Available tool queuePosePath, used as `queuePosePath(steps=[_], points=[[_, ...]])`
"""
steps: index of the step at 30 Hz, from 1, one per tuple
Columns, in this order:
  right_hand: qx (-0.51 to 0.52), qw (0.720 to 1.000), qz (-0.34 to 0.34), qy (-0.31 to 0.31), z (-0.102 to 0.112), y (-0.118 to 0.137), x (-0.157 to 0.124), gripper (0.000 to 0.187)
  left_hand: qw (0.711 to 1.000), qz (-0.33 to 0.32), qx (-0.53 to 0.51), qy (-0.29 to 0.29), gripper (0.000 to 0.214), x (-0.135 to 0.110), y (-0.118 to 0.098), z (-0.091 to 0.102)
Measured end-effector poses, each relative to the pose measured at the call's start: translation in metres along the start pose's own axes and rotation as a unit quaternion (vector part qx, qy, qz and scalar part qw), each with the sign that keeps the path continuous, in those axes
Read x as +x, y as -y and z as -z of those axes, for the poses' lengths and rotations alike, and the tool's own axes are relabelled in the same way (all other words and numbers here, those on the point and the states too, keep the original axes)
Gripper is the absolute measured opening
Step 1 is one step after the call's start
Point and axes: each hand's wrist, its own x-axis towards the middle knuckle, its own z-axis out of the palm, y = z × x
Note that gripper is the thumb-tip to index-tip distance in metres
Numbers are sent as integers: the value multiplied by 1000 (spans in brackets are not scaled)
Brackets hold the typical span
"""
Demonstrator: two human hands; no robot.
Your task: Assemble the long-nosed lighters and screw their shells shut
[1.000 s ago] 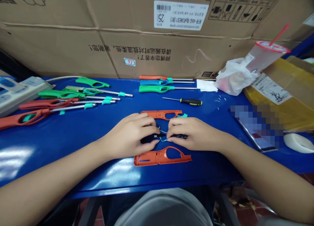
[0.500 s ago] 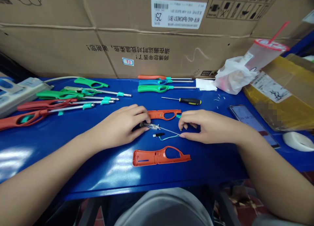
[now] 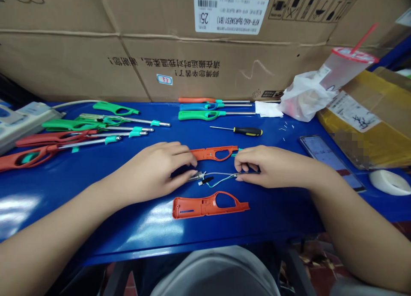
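My left hand [image 3: 157, 170] is closed on a clear lighter fuel tank [image 3: 196, 176], mostly covered by the fingers. From its valve end a thin pale hose [image 3: 220, 173] runs across to my right hand [image 3: 272, 165]. The right fingers pinch a slim metal tube [image 3: 245, 173] where the hose and wires meet it. A small black igniter [image 3: 207, 180] with a white tip hangs or lies between the hands on a teal-and-white wire. One orange lighter shell half [image 3: 192, 208] lies nearer me, hollow side up. Beyond the hands rests the other orange shell half [image 3: 207, 154], partly hidden.
Several long lighters [image 3: 54, 152] lie at left beside a white power strip [image 3: 25, 120]. At the back are more lighters [image 3: 199, 115], a screwdriver [image 3: 247, 131] and white tissue [image 3: 269, 109]. A phone [image 3: 327, 159], bagged drink cup [image 3: 345, 69] and yellow-taped parcel [image 3: 385, 116] stand right.
My left hand has covered more of the fuel tank, which sits slightly lower. The metal tube now shows in my right fingers, and the igniter has shifted slightly left and down.
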Motion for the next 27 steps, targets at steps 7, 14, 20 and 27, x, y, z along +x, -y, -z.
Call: queuePosePath(steps=[7, 14, 20, 27], points=[[-9, 1000, -18, -7, -1, 2, 2, 19, 999, 6, 6, 40, 19, -2, -2, -3], [-14, 999, -24, -19, -2, 4, 5, 24, 997, 72, -2, 34, 24, -2, -5, -1], [-17, 999, -18, -23, -2, 4, 5, 22, 996, 61, -37, 54, 21, -3, -10, 3], [-11, 1000, -1, -26, 1, -1, 2, 26, 999, 28, -23, 41, 28, -6, -8, 9]])
